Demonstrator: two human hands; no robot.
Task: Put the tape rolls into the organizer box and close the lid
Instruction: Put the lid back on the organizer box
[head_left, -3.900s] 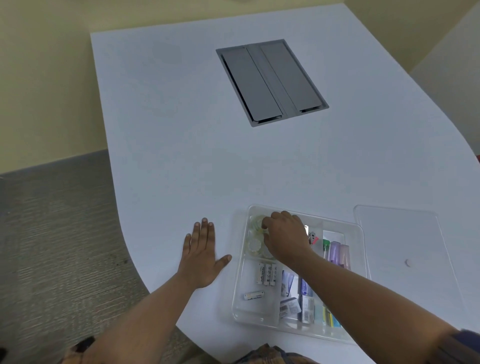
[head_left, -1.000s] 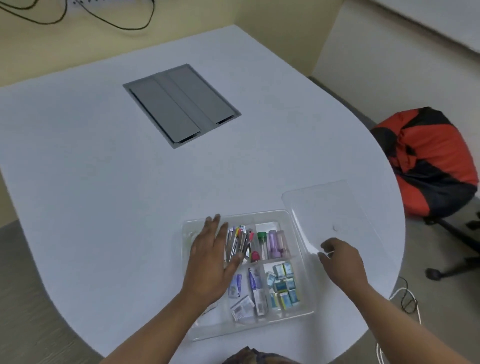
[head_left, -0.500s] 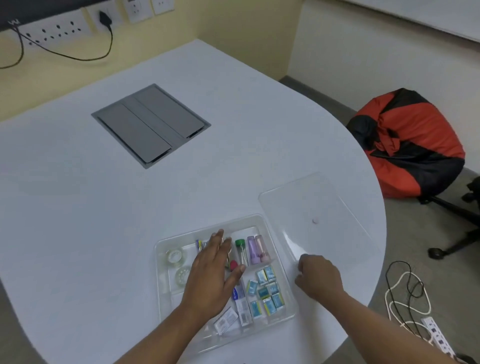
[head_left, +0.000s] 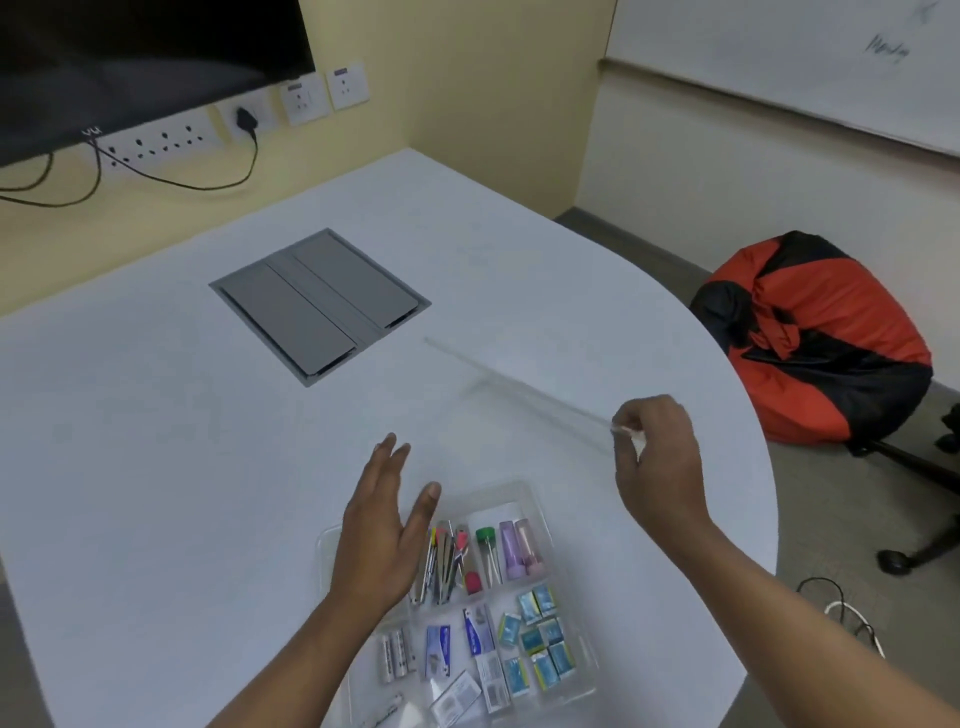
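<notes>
One clear lid (head_left: 519, 395), pinched aloft.

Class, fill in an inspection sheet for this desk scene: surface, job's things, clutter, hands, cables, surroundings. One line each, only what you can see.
Surface: white table, rounded edge, grey cable hatch set in it.
Job's things: clear organizer box open, holding batteries, pens, tubes, small packets; tape rolls hidden; clear lid lifted, tilted.
Clutter: nothing seen.
Hands: left hand open above the box's left side; right hand pinching the lid's edge.
Cables: black cable plugged into wall sockets; cables on the floor.
Surroundings: red and black bean bag, dark screen, whiteboard.
</notes>
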